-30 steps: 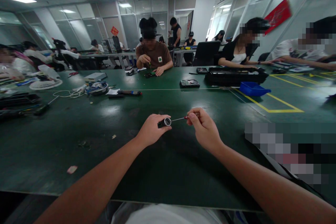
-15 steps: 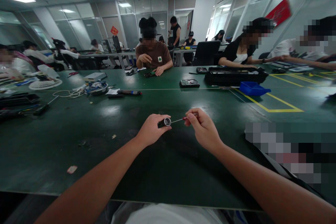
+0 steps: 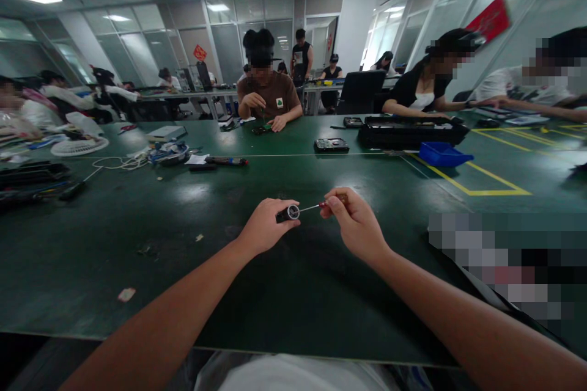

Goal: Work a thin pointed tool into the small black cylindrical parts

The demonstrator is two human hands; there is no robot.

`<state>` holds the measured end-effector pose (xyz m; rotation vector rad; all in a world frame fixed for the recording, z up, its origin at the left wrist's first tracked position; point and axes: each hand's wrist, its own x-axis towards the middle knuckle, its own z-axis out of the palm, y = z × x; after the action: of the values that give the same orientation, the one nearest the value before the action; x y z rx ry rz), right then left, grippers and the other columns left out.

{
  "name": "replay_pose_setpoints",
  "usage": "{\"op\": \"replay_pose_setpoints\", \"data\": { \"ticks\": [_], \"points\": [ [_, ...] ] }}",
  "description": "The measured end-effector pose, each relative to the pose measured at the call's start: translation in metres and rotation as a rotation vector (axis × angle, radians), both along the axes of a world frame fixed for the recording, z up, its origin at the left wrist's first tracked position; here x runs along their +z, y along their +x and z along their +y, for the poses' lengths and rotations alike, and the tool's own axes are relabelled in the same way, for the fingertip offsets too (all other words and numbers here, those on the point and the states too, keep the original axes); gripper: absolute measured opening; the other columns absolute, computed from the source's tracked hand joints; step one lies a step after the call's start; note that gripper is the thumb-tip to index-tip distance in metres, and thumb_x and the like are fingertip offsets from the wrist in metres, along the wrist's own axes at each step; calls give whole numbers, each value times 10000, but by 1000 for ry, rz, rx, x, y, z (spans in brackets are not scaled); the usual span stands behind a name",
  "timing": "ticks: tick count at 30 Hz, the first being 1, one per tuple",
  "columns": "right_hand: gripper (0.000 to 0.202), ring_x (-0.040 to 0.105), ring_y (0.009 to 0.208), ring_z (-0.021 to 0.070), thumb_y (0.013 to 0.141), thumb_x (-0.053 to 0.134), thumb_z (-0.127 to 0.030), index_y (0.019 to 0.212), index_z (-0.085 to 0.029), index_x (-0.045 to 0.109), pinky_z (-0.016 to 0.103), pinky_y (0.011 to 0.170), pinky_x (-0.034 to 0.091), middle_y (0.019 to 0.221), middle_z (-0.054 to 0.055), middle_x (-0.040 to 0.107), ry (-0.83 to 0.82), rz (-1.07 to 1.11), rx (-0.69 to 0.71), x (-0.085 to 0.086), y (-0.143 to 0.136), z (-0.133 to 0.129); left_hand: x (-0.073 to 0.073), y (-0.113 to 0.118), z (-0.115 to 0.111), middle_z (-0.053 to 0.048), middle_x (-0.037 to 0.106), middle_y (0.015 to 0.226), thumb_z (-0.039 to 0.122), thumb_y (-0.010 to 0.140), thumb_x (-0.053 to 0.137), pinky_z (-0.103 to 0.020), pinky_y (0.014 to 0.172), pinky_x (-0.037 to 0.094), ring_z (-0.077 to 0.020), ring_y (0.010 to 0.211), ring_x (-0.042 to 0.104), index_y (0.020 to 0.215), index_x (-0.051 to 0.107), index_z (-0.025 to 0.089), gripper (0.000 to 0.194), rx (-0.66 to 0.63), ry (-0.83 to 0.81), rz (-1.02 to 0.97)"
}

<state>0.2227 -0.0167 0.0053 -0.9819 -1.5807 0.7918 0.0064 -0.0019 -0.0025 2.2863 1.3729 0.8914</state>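
Observation:
My left hand [image 3: 266, 226] is closed around a short black cylinder, which looks like a flashlight body [image 3: 288, 214]. Its round, silver-rimmed end faces right and toward me. Between the fingers and thumb of my right hand [image 3: 355, 223] is a screwdriver [image 3: 310, 208] with a reddish handle, partly hidden by the fingers. The thin metal shaft points left, and its tip reaches inside the silver rim. What the tip touches in there is too small to make out. Both hands are held above the green tabletop [image 3: 293, 299].
Beyond my hands lie a pen-like tool [image 3: 227, 161], a cable bundle [image 3: 167, 154], an opened hard drive [image 3: 331, 145] and a blue tray [image 3: 443, 154]. A long black casing [image 3: 410, 132] is at the far right. A co-worker [image 3: 268, 91] sits opposite.
The screwdriver has shifted slightly left, its tip now inside the rim rather than at its edge. My right fingers have turned a little on the handle. My left hand has barely moved.

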Motion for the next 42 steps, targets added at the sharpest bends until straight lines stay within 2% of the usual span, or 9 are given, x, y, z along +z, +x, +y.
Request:
{"op": "replay_pose_setpoints", "data": {
  "ticks": [6, 13, 21, 30, 42],
  "points": [
    [187, 678, 797, 188, 963, 516, -392, 1012, -220, 569, 353, 739, 518, 852, 32, 688, 6, -19, -15, 1, -1, -2, 2, 1, -1, -23, 705, 1079, 279, 802, 760, -376, 911, 440, -223, 990, 607, 1162, 682, 261, 369, -9, -3, -5],
    [178, 636, 738, 172, 977, 486, -374, 986, -215, 564, 321, 692, 474, 775, 16, 659, 40, -116, -106, 5, 1, -4, 1, 0, -1, -18, 706, 1063, 306, 815, 749, -383, 908, 436, -220, 977, 601, 1177, 673, 264, 372, -7, -7, -3],
    [191, 612, 708, 166, 980, 472, -370, 928, -215, 569, 313, 679, 449, 751, 10, 645, 27, -132, -133, 7, 3, -5, 4, 2, -2, -19, 713, 1036, 286, 803, 762, -382, 905, 435, -220, 956, 608, 1155, 683, 250, 362, -3, -6, 11],
    [201, 636, 717, 170, 974, 492, -392, 933, -214, 574, 323, 700, 477, 756, 11, 655, 13, -63, -76, 4, 2, -4, 0, 2, 0, -26, 714, 1060, 293, 797, 766, -385, 917, 443, -226, 979, 614, 1157, 683, 256, 372, 1, 11, 2],
    [219, 667, 749, 177, 955, 528, -415, 961, -214, 614, 311, 679, 495, 810, 27, 692, 27, -143, -86, 6, 1, -6, -2, -1, 1, -19, 706, 1093, 322, 805, 758, -388, 928, 442, -222, 999, 609, 1187, 673, 278, 394, -16, 11, -1]
  ]
}}
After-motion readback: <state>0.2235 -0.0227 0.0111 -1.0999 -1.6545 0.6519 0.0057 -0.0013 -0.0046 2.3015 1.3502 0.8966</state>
